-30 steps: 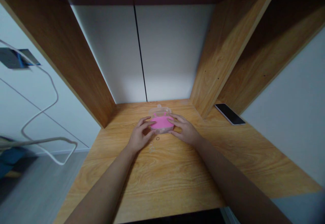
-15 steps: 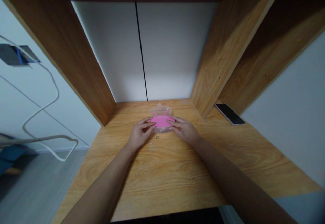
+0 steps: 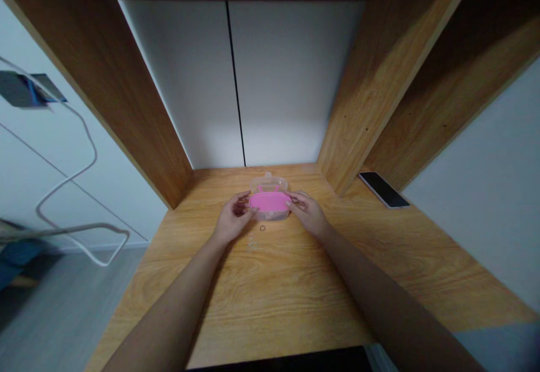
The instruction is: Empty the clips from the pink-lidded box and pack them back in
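A small clear plastic box (image 3: 270,215) sits on the wooden desk, its clear lid (image 3: 270,180) open at the back. An oval pink tray (image 3: 270,202) lies level at the top of the box. My left hand (image 3: 234,214) holds the tray's left end, thumb at the front edge and fingers curled by the side. At the right end, my right hand (image 3: 307,210) pinches the tray's rim between thumb and fingers. In front of the box lies a small dark ring (image 3: 262,228), with some small clear pieces (image 3: 252,242) nearer me, too faint to name.
A phone (image 3: 383,189) lies on the desk at the right, beyond an upright wooden panel (image 3: 350,135). Another wooden panel (image 3: 139,107) bounds the left. A white cable (image 3: 90,152) hangs off the desk's left side.
My fingers have drawn outward from the tray's top to its two ends, so more pink shows. The box appears slightly further right.
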A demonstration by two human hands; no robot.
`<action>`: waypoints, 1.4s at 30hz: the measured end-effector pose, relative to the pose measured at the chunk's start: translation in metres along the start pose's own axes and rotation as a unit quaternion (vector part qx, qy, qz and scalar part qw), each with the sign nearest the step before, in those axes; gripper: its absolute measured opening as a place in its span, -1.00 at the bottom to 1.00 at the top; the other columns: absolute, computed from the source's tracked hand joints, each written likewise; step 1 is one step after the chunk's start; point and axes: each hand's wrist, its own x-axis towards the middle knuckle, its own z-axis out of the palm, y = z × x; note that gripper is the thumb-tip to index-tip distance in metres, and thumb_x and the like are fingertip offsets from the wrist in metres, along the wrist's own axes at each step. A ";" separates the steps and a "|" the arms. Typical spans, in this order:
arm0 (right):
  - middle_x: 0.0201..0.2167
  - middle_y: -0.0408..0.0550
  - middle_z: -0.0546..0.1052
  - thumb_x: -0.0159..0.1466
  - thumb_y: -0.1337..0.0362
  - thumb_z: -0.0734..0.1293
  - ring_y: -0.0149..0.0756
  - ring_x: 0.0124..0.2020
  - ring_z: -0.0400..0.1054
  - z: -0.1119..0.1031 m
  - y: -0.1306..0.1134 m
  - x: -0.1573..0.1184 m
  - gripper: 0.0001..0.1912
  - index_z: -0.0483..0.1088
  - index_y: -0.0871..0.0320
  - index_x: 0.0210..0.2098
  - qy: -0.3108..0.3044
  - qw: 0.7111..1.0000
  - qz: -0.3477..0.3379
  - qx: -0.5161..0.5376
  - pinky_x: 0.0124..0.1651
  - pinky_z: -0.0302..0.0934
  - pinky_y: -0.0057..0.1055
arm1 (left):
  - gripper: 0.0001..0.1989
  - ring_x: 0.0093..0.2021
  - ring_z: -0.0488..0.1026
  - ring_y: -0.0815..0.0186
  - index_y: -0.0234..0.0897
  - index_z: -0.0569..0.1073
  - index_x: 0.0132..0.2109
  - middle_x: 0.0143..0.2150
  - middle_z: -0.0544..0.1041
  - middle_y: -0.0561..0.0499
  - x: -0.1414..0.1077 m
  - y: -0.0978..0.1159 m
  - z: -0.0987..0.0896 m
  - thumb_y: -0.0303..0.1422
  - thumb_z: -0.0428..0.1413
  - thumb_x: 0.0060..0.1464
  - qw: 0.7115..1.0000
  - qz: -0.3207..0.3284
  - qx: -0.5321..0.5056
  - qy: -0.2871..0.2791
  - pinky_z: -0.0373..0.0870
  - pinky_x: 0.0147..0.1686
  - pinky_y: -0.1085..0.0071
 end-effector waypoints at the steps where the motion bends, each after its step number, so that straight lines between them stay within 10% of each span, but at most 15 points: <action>1: -0.05 0.08 0.54 0.29 0.02 0.38 -0.18 -0.02 0.49 0.000 0.000 0.000 -0.58 0.53 0.13 0.03 0.000 1.000 0.009 0.008 0.06 0.41 -0.26 | -0.47 -0.21 0.52 0.30 -0.30 0.47 0.11 -0.12 0.58 -0.11 0.000 0.000 0.000 -0.20 0.32 0.02 1.000 -0.006 0.000 -0.008 0.47 -0.18 0.37; 17: -0.20 -0.09 0.54 0.39 0.12 0.23 -0.31 -0.22 0.45 -0.002 0.002 0.004 -0.71 0.41 0.11 0.00 -0.074 0.997 0.023 -0.026 -0.10 0.36 -0.37 | -0.67 -0.22 0.50 0.32 -0.28 0.46 -0.07 -0.19 0.57 -0.04 0.002 0.005 -0.011 -0.18 0.27 0.11 0.996 0.018 0.035 -0.078 0.42 -0.17 0.40; 42: 0.04 0.04 0.55 0.39 0.09 0.27 -0.23 -0.04 0.48 0.002 -0.008 -0.002 -0.60 0.40 0.08 0.16 -0.040 0.999 -0.003 -0.019 0.04 0.40 -0.27 | -0.60 -0.07 0.48 0.25 -0.28 0.43 0.07 -0.03 0.53 -0.13 -0.006 0.008 -0.010 -0.23 0.23 0.13 0.999 0.028 0.015 -0.030 0.41 -0.05 0.31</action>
